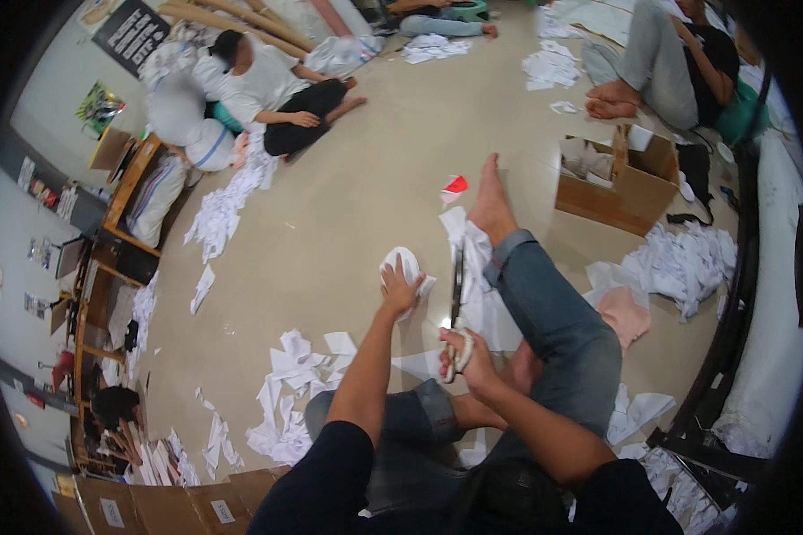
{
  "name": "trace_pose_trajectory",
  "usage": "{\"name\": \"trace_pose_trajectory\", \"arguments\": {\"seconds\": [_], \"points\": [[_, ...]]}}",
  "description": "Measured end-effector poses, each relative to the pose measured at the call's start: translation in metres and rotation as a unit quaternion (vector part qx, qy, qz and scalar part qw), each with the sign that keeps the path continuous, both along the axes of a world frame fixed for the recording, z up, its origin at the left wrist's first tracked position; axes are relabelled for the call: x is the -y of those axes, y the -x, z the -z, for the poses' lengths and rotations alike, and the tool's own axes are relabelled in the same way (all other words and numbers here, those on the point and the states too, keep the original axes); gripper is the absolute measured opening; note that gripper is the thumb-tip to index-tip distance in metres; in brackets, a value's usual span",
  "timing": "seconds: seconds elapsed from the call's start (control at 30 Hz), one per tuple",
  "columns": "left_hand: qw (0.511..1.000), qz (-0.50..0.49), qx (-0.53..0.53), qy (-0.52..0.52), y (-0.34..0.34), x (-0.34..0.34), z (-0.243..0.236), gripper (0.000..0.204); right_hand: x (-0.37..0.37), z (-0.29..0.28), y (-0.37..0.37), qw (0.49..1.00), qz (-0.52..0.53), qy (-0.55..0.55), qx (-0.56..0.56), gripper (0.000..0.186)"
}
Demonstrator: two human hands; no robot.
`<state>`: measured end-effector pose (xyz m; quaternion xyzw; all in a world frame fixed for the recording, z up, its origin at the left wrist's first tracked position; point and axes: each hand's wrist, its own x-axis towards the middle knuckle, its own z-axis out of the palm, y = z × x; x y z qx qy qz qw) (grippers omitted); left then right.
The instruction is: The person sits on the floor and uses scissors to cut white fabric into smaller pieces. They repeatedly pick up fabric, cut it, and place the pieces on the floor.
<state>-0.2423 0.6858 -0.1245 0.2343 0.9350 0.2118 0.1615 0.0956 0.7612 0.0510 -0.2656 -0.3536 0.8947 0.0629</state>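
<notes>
My left hand [400,290] rests with spread fingers on a white oval piece [404,260] lying on the floor. My right hand [476,364] grips the pale, wrapped handles of large scissors [457,285], whose long dark blades point away from me, over white sheets [479,290] beside my outstretched leg. Whether the blades are apart is hard to tell. A small red and white piece [455,185] lies near my bare foot.
Cut white scraps [285,374] lie left of me, another heap [682,267] right. A cardboard box [633,201] stands front right, a black metal frame [694,406] runs along the right. Other people sit at upper left [254,85] and upper right [705,62].
</notes>
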Motion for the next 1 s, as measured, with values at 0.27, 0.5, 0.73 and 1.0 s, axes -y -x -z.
{"name": "trace_pose_trajectory", "arguments": {"seconds": [0.27,0.5,0.73,1.0], "points": [[0.982,0.168,0.078,-0.03,0.052,-0.168,-0.039,0.154,-0.053,-0.015,-0.007,0.998,0.019,0.051,-0.031,0.043],[0.952,0.264,0.018,0.156,-0.038,-0.228,-0.064,0.16,-0.077,-0.01,-0.005,0.997,0.049,0.041,-0.032,0.039],[0.96,0.253,-0.045,0.114,-0.161,-0.043,0.004,0.111,-0.061,-0.017,-0.006,0.995,0.044,0.068,-0.053,0.033],[0.963,0.231,-0.01,0.138,-0.076,0.204,-0.031,0.095,-0.038,-0.02,-0.012,1.0,0.0,-0.011,-0.011,0.034]]}}
